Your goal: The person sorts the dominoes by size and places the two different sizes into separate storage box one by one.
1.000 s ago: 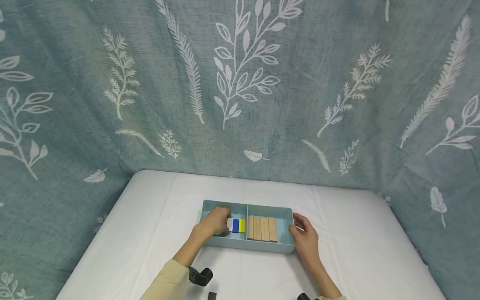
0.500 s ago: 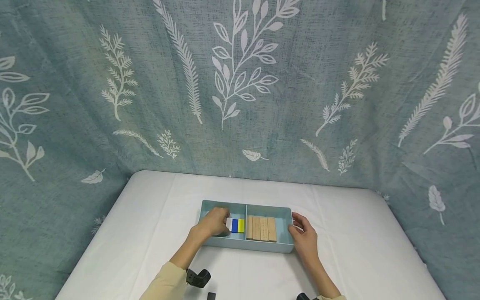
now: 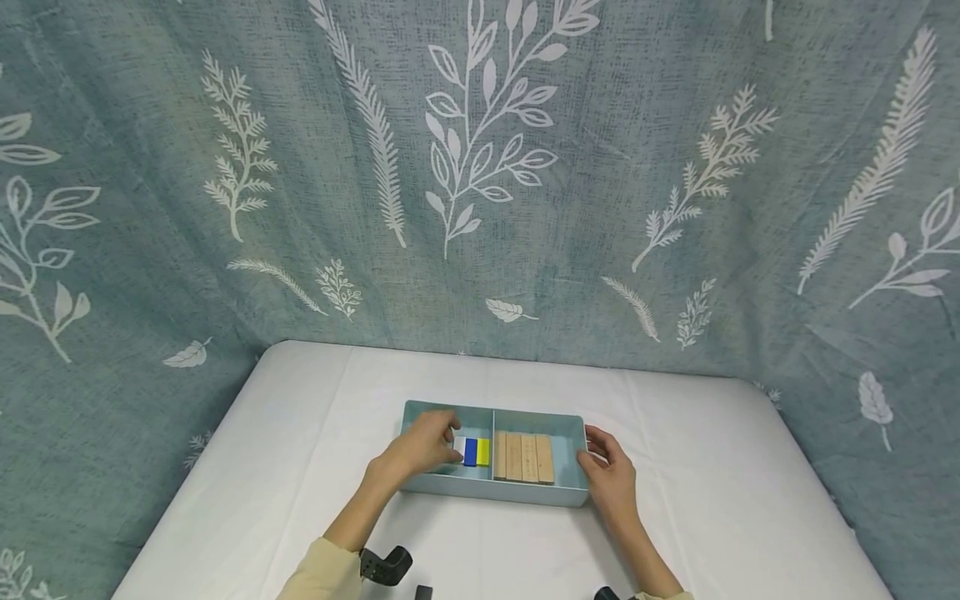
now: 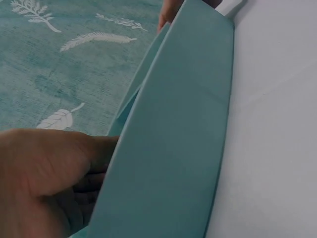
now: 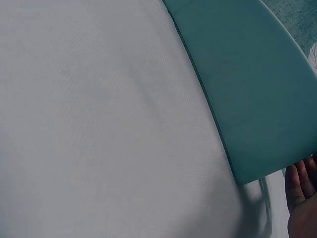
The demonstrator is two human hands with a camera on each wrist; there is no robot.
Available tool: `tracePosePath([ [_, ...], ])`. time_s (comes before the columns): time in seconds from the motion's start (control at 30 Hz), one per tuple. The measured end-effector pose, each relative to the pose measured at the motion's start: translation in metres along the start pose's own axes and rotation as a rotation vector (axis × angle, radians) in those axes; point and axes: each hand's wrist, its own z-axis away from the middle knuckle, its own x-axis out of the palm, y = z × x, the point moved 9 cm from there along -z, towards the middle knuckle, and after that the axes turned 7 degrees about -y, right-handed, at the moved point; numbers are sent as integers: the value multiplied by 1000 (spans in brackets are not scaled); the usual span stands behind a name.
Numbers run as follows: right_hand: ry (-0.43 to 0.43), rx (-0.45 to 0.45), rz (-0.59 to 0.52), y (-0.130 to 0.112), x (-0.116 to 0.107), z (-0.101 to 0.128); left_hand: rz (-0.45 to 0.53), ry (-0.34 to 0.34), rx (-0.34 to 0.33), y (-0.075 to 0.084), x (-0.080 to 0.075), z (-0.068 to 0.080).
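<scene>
A teal two-compartment tray [image 3: 495, 490] sits mid-table. Its left compartment holds a white block [image 3: 459, 448], a blue block [image 3: 471, 451] and a yellow block [image 3: 483, 452] side by side. Several wooden blocks [image 3: 523, 457] fill the right compartment. My left hand [image 3: 422, 446] reaches into the left compartment and pinches the white block's left end. In the left wrist view that hand [image 4: 44, 183] curls beside the tray wall [image 4: 173, 148]. My right hand [image 3: 609, 473] grips the tray's right end wall. The right wrist view shows its fingertips [image 5: 302, 198] by the tray's corner [image 5: 247, 89].
The table has a white cloth [image 3: 300, 433], with its rounded edges on the left and right. A teal curtain with white leaf prints [image 3: 480, 167] hangs close behind and to both sides. A black wrist mount [image 3: 386, 564] sits on my left forearm.
My left forearm has drawn back and to the left, while its fingers stay at the white block. The right hand and the tray have not moved.
</scene>
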Motion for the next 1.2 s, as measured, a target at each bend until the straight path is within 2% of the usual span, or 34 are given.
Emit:
tracePosePath([
  [0.13,0,-1,0,0,-1,0,27,18,63,7,-9,13],
  [0.27,6,0,-9,2,-2,0,37,28,123,15,-19,35],
  [0.4,-1,-7,-22,2,-1,1,101,-23,159,18,-26,62],
  [0.57,0,-9,-14,2,0,1,209,-117,172,14,-26,96],
  [0.7,12,-3,-3,1,-1,1,224,-145,163,9,-18,116],
  [0.83,15,-7,-1,0,-1,0,228,-161,146,0,-2,130],
  [1.07,4,-1,-28,-9,-3,2,299,-248,54,-24,37,141],
  [1.2,1,-1,-22,-5,-2,2,234,-273,50,-27,54,146],
])
